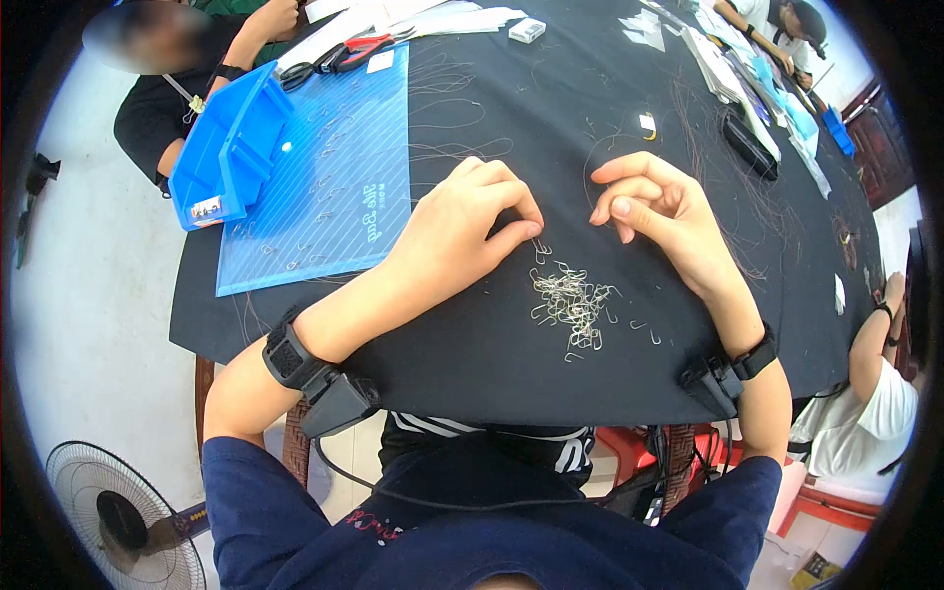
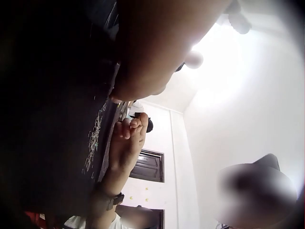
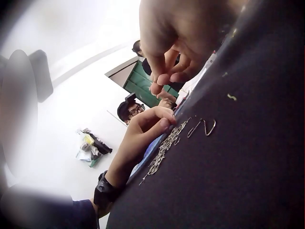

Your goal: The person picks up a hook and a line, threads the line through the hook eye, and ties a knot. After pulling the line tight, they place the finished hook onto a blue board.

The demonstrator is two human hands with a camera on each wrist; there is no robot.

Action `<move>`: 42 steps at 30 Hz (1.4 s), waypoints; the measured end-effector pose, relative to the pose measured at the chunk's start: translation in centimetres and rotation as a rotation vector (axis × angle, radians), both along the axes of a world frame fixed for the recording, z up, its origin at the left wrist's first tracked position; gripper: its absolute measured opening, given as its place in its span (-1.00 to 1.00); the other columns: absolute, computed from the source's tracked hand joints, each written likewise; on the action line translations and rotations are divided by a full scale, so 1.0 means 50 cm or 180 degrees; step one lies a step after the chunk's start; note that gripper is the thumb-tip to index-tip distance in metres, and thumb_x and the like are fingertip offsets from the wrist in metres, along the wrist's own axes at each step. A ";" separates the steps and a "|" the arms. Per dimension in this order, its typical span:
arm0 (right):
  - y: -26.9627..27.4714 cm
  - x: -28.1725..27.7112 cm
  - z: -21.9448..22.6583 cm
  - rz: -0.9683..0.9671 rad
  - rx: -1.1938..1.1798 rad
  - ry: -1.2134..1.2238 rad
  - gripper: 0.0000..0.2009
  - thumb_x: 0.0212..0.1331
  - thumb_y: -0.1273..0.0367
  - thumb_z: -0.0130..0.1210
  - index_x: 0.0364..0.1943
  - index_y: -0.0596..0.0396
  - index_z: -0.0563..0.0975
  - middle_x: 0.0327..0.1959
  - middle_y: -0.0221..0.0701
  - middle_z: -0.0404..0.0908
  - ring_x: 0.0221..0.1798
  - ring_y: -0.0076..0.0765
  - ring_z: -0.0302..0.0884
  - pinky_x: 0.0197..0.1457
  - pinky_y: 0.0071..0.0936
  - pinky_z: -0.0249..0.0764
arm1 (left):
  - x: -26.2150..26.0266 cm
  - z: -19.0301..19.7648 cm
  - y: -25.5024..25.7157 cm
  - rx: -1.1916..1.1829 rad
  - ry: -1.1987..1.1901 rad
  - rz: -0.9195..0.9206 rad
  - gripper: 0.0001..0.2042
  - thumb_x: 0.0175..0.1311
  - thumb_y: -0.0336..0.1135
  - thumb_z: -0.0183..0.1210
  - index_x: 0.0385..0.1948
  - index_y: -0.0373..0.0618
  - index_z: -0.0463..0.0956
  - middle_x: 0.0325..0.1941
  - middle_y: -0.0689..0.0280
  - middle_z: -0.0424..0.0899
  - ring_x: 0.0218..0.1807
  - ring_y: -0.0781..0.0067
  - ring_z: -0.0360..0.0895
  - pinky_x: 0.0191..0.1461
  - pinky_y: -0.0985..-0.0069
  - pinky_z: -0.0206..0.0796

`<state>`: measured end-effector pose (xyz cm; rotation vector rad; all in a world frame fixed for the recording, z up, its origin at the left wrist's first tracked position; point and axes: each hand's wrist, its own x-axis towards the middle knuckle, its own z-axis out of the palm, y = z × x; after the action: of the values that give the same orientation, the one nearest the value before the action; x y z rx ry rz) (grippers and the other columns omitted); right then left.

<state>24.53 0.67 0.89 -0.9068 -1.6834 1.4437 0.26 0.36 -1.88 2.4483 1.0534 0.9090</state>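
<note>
A small pile of metal hooks (image 1: 570, 300) lies on the black tablecloth (image 1: 492, 344) in front of me. My left hand (image 1: 536, 224) rests on the cloth just above the pile, its thumb and forefinger pinching the top of one hook (image 1: 539, 248). My right hand (image 1: 608, 208) hovers a little to the right with curled fingers, thumb against fingertips. Whether anything sits between them is too fine to see. In the right wrist view the right hand (image 3: 161, 78) hangs above two loose hooks (image 3: 205, 127), and the left hand (image 3: 164, 125) touches the pile (image 3: 164, 148).
A blue plastic sheet (image 1: 324, 167), a blue bin (image 1: 231, 147) and scissors (image 1: 344, 54) lie at the far left. Thin threads are strewn over the cloth, and a black case (image 1: 749, 146) lies at the right. Other people sit round the table. A fan (image 1: 108, 516) stands on the floor.
</note>
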 end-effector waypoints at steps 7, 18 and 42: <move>-0.002 0.001 0.004 0.0026 -0.0002 -0.0105 -0.73 0.20 0.37 0.13 -0.05 0.19 0.49 -0.31 -0.37 0.65 -0.34 -0.66 0.45 -0.23 -0.68 0.40 | 0.006 0.031 -0.022 0.0266 0.0306 0.0274 -0.89 -0.01 -0.39 0.30 -0.48 -0.08 0.55 -0.35 0.33 0.52 -0.17 0.28 0.44 -0.10 0.41 0.31; 0.000 0.000 0.001 0.0093 -0.0017 -0.0168 -0.75 0.21 0.37 0.12 -0.07 0.19 0.50 -0.31 -0.37 0.65 -0.27 -0.65 0.50 -0.22 -0.68 0.40 | 0.006 0.016 -0.017 0.0212 0.0071 0.0124 -0.89 -0.03 -0.40 0.30 -0.47 -0.05 0.55 -0.33 0.36 0.54 -0.20 0.32 0.46 -0.13 0.43 0.34; 0.000 -0.001 0.000 0.0135 0.0052 -0.0235 -0.75 0.22 0.36 0.12 -0.07 0.20 0.50 -0.31 -0.37 0.66 -0.23 -0.63 0.52 -0.23 -0.69 0.40 | 0.004 0.034 -0.029 -0.0082 0.0332 0.0167 -0.91 -0.02 -0.37 0.30 -0.47 -0.01 0.59 -0.34 0.38 0.56 -0.18 0.34 0.47 -0.12 0.44 0.36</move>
<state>24.50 0.65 0.88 -0.9306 -1.7758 1.4382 0.46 -1.08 -0.17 2.4810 1.1623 0.7855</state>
